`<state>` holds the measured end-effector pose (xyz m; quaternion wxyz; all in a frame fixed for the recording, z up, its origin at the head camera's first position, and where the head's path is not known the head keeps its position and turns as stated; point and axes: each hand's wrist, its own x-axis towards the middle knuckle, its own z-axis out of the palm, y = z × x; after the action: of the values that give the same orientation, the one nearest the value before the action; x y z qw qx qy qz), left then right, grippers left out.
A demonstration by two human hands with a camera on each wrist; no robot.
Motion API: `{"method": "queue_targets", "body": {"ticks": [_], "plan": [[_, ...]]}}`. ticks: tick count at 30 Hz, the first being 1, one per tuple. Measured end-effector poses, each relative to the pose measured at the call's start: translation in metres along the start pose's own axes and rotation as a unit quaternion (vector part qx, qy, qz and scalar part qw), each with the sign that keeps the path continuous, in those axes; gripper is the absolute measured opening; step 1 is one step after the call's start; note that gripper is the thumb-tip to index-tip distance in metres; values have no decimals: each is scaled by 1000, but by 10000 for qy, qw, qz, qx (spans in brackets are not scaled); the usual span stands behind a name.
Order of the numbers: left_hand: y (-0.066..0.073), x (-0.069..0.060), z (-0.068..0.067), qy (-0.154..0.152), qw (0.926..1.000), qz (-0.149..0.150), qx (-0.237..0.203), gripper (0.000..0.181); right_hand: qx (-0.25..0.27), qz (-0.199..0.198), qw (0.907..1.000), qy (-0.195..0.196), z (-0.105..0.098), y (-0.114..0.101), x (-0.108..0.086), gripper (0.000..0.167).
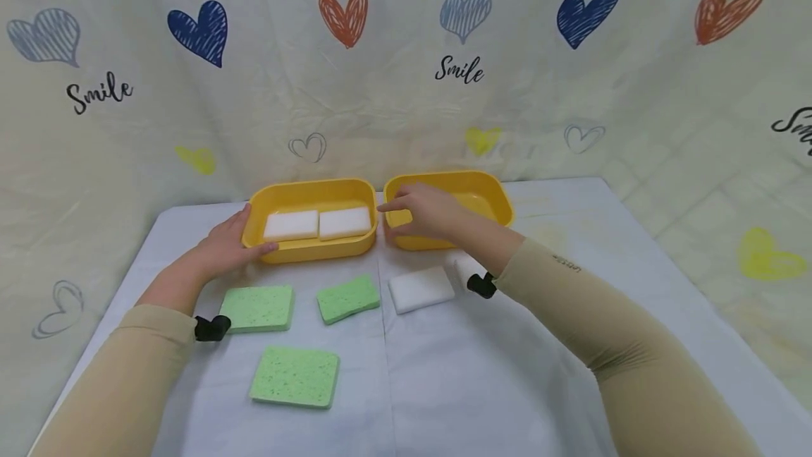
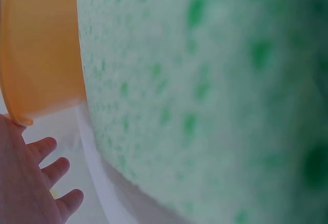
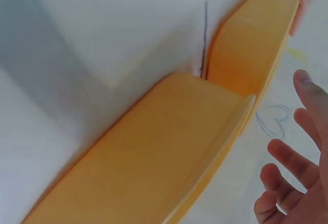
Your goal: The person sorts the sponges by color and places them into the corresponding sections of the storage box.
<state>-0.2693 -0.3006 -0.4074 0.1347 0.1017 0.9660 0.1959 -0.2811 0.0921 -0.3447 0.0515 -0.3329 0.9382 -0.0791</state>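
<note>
White tablecloth (image 1: 457, 386), yellow round-cornered tubs (image 1: 317, 252), one holding two white sponges (image 1: 345, 223)

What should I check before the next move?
1. Right hand free: ok, holding nothing.
2. Left tray in contact with the left hand: ok, the hand touches its left end.
3. Two white sponges flat in the left tray: ok, side by side.
4. Right tray empty: cannot tell, the right hand hides part.
5. Table cleared of sponges: not ok, three green sponges and a loose white sponge lie there.
</note>
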Motion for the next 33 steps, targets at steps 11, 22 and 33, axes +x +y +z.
{"method": "queue_targets", "body": {"ticks": [11,22,33], "plan": [[2,1,-4,-71,10000,-6,28,118,-35,211,9997,-106,15,5,-67,55],[-4,5,-1,14,10000,23,79,117,-139,-9,9987,-492,32,8,-92,58],[-2,3,0,22,10000,-40,70,119,-251,73,9938,-1085,50,13,-88,59]]}}
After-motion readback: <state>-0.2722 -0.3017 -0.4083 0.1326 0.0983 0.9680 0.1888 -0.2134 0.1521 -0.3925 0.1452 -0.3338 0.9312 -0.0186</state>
